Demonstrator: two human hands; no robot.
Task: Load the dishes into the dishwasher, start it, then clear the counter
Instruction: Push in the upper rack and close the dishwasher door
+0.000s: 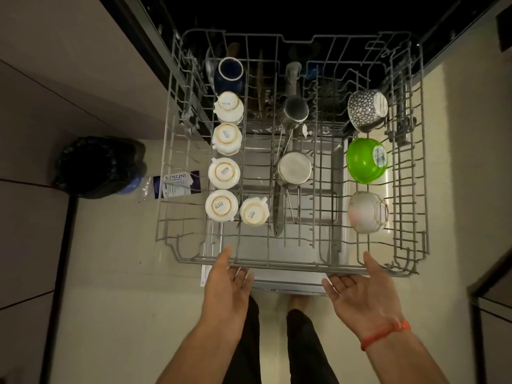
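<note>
Nearest the camera, the left hand (pixel 225 286) and the right hand (pixel 360 289) reach forward palm-up with fingers straight and spread, holding nothing; their fingertips sit at or just under the near rim of the upper rack (pixel 277 263), one toward each side, probably so an even push sends it in square on its runners. The rack is pulled fully out over the dishwasher door (pixel 291 281), with its travel axis running near to far toward the dark dishwasher tub (pixel 304 15). Its load is mouth-down so water drains. Down the left runs a near-to-far column of white cups (pixel 221 205), bases up, with one more just beside the nearest. In the middle, steel cups (pixel 294 167) stand inverted, and a long utensil (pixel 278 214) lies along the rack's travel line. On the right, a white bowl (pixel 368 212), a green bowl (pixel 366 160) and a patterned bowl (pixel 367 110) lean on the tines, tilted. Farthest left stands a dark blue mug (pixel 230 74), also inverted.
</note>
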